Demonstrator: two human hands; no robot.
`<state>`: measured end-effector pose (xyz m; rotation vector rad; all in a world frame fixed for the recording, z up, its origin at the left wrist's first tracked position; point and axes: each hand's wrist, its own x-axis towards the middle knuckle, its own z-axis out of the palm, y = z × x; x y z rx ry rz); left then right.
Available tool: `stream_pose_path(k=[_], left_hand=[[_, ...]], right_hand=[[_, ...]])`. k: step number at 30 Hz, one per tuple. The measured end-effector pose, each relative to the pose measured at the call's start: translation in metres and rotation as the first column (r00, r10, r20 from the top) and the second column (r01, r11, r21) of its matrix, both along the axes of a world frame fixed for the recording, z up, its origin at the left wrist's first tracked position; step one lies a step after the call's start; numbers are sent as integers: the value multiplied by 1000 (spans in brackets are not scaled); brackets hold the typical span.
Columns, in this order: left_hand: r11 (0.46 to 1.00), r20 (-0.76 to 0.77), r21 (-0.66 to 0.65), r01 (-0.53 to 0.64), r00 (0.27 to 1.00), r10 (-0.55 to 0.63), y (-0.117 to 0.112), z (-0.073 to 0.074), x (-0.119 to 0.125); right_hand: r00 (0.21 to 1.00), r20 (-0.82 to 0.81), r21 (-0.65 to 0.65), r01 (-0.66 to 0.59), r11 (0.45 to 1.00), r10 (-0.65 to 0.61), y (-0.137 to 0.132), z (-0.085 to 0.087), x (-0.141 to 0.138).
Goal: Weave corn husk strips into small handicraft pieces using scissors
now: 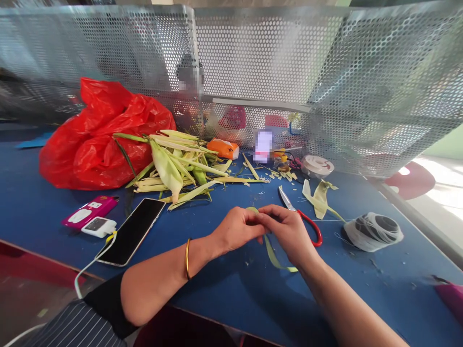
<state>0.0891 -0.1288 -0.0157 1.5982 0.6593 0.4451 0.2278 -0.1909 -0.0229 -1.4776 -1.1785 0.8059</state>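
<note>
My left hand [238, 226] and my right hand [284, 229] meet over the blue table, fingers pinched together. Between them they grip a narrow pale-green strip of corn husk [271, 255], whose loose end curls down below my right hand. A bit of it shows above the fingertips; the rest is hidden by them. Just beyond my right hand lie scissors [307, 224] with red handles, blades slightly hidden. A torn piece of corn husk [320, 200] rests further right, close to a spool of white thread [374, 231].
A pile of corn husks [166, 168] lies before a red plastic bag [104, 140]. At left are a black-screened phone [132, 231], a white charger [99, 226] and a magenta case [88, 212]. Behind stand an orange tissue pack [223, 149], a tape roll [317, 166] and a perforated metal panel [249, 58].
</note>
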Motion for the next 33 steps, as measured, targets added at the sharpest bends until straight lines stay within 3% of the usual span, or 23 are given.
stream_pose_path(k=[3, 6, 10, 14, 18, 22, 28, 33], left_hand=[[1000, -32, -11, 8, 999, -8, 0, -2, 0], [999, -28, -31, 35, 999, -36, 0, -2, 0], [997, 9, -80, -7, 1000, 8, 2, -2, 0], [962, 71, -250, -109, 989, 131, 7, -1, 1], [926, 87, -319, -202, 966, 241, 11, 0, -1], [912, 130, -316, -260, 941, 313, 10, 1, 0], [933, 195, -258, -252, 932, 305, 9, -6, 4], [941, 237, -282, -188, 937, 258, 11, -6, 1]], right_hand=[[980, -178, 22, 89, 996, -84, 0, -8, -6], [969, -176, 75, 189, 979, -174, 2, -13, -7], [979, -39, 92, 204, 975, -201, 3, -8, -1], [927, 205, 202, 274, 940, -314, -2, 7, 9], [921, 370, 61, 111, 992, -126, -6, 13, 12], [937, 338, -60, -70, 996, 86, -4, 6, 7], [971, 227, -29, -69, 997, 74, 0, -8, 3], [988, 154, 23, -9, 1000, 6, 2, -7, 6]])
